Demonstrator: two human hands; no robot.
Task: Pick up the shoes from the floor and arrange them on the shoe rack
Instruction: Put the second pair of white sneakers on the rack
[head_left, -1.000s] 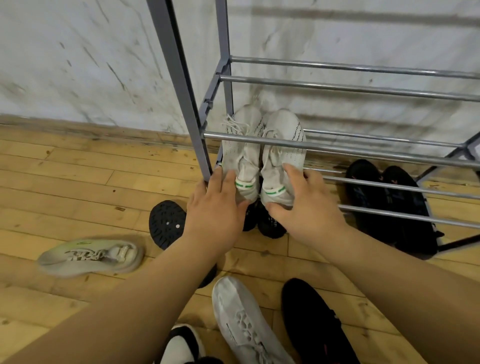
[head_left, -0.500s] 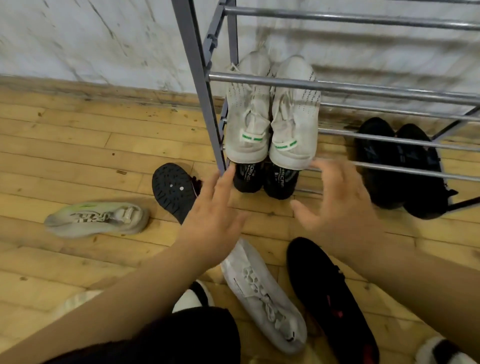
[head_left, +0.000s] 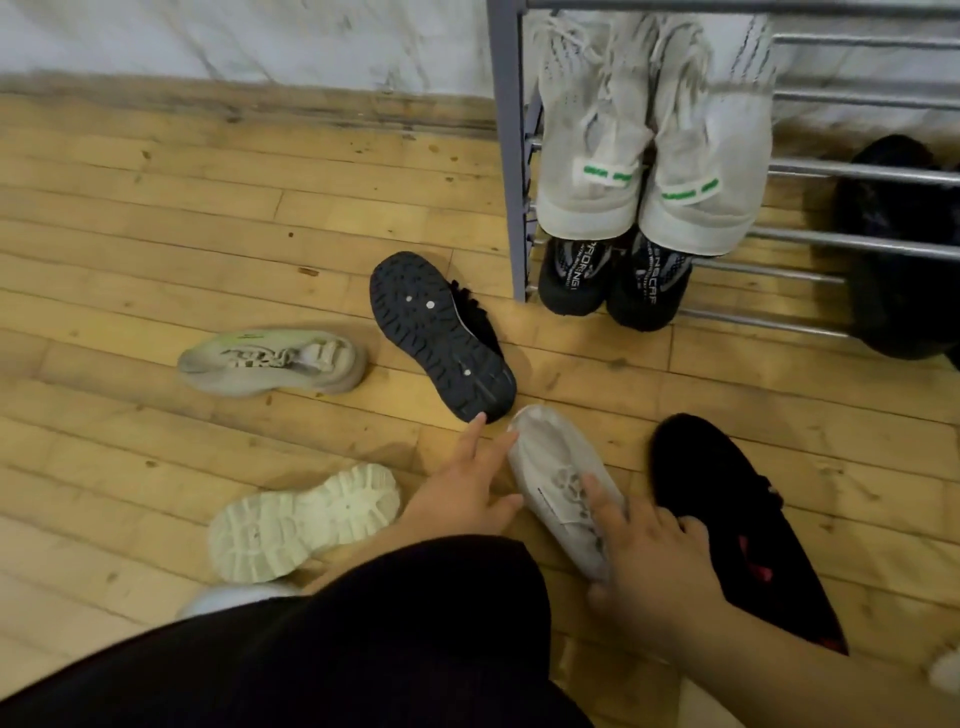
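Observation:
A light grey sneaker (head_left: 553, 467) lies on the wooden floor in front of me. My right hand (head_left: 649, 553) wraps its heel end, fingers over the laces and thumb on the near side. My left hand (head_left: 467, 486) is open, fingertips at the sneaker's toe and at the heel of a black shoe (head_left: 441, 338) lying on its side with the sole showing. The grey metal shoe rack (head_left: 506, 156) stands at the upper right. It holds a white pair (head_left: 649, 166) on a higher bar and a black pair (head_left: 613, 283) below.
More shoes lie on the floor: a pale green sneaker (head_left: 270, 361) to the left, an upturned cream-soled shoe (head_left: 301, 519) near my knee, and a black shoe with red marks (head_left: 727, 525) to the right. Another dark pair (head_left: 893, 249) sits on the rack's right side. The wall is behind.
Both hands have left the white pair on the rack and dropped to the floor. My right hand has come down onto the light grey sneaker. The view has tilted down.

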